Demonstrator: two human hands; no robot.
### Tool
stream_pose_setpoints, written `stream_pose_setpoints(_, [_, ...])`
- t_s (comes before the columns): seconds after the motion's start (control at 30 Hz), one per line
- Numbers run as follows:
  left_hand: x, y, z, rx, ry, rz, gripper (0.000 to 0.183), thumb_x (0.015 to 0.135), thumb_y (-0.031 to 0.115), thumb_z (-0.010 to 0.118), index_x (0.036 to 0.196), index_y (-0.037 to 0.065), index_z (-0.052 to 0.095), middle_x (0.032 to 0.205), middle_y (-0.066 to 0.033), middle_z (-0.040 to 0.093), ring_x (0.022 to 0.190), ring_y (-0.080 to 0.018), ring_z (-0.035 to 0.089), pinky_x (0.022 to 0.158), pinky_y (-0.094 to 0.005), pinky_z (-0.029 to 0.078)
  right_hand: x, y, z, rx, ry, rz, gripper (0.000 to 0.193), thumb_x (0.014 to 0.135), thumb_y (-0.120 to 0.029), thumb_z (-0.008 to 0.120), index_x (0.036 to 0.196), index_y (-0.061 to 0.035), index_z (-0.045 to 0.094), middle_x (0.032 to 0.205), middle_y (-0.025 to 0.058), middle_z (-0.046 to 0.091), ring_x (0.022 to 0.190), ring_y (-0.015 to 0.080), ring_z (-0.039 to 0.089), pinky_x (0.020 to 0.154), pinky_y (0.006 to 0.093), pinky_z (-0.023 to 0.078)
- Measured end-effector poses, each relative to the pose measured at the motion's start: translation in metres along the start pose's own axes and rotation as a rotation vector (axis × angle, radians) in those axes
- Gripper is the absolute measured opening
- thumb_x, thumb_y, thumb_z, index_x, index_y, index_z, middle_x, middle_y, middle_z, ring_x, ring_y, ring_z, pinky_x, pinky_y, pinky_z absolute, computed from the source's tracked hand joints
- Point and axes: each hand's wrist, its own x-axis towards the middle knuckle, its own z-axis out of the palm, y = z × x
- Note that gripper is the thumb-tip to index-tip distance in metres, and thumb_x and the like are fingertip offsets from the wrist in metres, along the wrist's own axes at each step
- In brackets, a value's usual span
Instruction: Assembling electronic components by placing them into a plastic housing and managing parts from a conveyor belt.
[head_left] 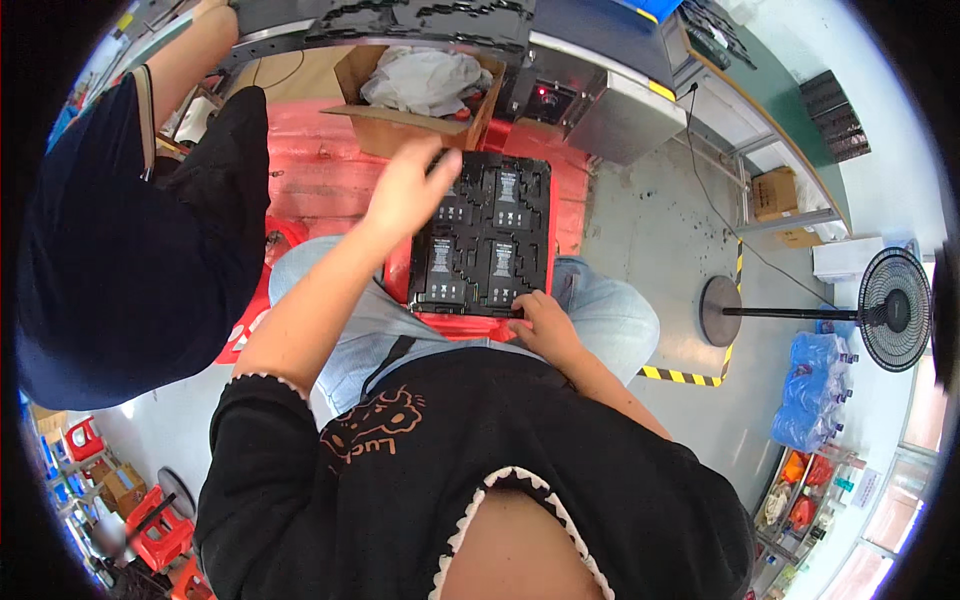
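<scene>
Four batteries (pixel 503 258) already sit in the tray (pixel 540 190) between the left grip (pixel 405 190), thumb spread, and the right grip (pixel 548 325) at the near corner, whose closure I cannot tell; what remains is unclear.

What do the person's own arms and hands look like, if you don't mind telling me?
The left hand and right hand wear no gloves, and no watch or bracelet is visible. The left sleeve is black, ending near the elbow in white scalloped trim. The right sleeve is also black; its trim doesn't show.
</scene>
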Motion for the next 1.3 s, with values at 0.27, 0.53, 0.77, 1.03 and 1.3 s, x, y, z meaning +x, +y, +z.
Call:
stream_pose_setpoints(0.27, [0.131, 0.056, -0.038, -1.529, 0.474, -0.406, 0.059, 0.088, 0.047, 0.056, 0.125, 0.003, 0.043, 0.116, -0.0136, 0.054, 0.103, -0.0317, 0.054, 0.085, -0.0516, 0.048, 0.010, 0.001, 0.008, -0.015, -0.026, -0.008, 0.024, 0.076, -0.018, 0.067, 0.091, -0.0063, 0.051, 0.086, 0.0148, 0.053, 0.085, 0.0359, 0.055, 0.072, 0.0438, 0.045])
stream_pose_setpoints(0.53, [0.048, -0.012, -0.026, -1.188, 0.436, -0.375, 0.038, 0.089, 0.037, 0.060, 0.099, 0.001, 0.061, 0.083, -0.0024, 0.062, 0.065, -0.0124, 0.054, 0.059, -0.0264, 0.044, 0.013, 0.024, -0.003, 0.544, -0.032, 0.328, 0.025, 0.084, -0.028, 0.061, 0.089, -0.0042, 0.057, 0.080, 0.0122, 0.059, 0.070, 0.0275, 0.059, 0.055, 0.0366, 0.046])
stream_pose_setpoints(0.77, [-0.042, -0.092, 0.045, -0.293, 0.295, -0.386, 0.030, 0.085, 0.027, 0.062, 0.079, -0.002, 0.067, 0.066, -0.0113, 0.063, 0.060, -0.0171, 0.056, 0.063, -0.0332, 0.045, 0.061, 0.015, -0.044, 1.181, 0.030, 0.695, 0.072, 0.086, -0.066, 0.038, 0.094, 0.0009, 0.062, 0.081, 0.0183, 0.064, 0.074, 0.0276, 0.064, 0.053, 0.0357, 0.048])
stream_pose_setpoints(1.03, [-0.033, -0.111, 0.089, 0.088, 0.274, -0.198, 0.039, 0.090, 0.022, 0.051, 0.116, -0.007, 0.050, 0.102, -0.0300, 0.056, 0.098, -0.0451, 0.052, 0.085, -0.0480, 0.042, 0.093, 0.017, -0.030, -0.204, -0.111, 0.776, 0.085, 0.088, -0.068, 0.020, 0.100, 0.0013, 0.067, 0.097, 0.0226, 0.065, 0.097, 0.0348, 0.062, 0.084, 0.0448, 0.046])
stream_pose_setpoints(1.3, [-0.036, -0.096, 0.091, 0.268, 0.259, -0.282, 0.037, 0.093, 0.023, 0.046, 0.118, -0.005, 0.047, 0.104, -0.0273, 0.056, 0.098, -0.0422, 0.052, 0.083, -0.0489, 0.042, 0.098, 0.032, -0.036, -0.072, -0.349, 0.725, 0.093, 0.087, -0.071, 0.011, 0.102, 0.0030, 0.065, 0.099, 0.0246, 0.064, 0.100, 0.0390, 0.060, 0.089, 0.0441, 0.045])
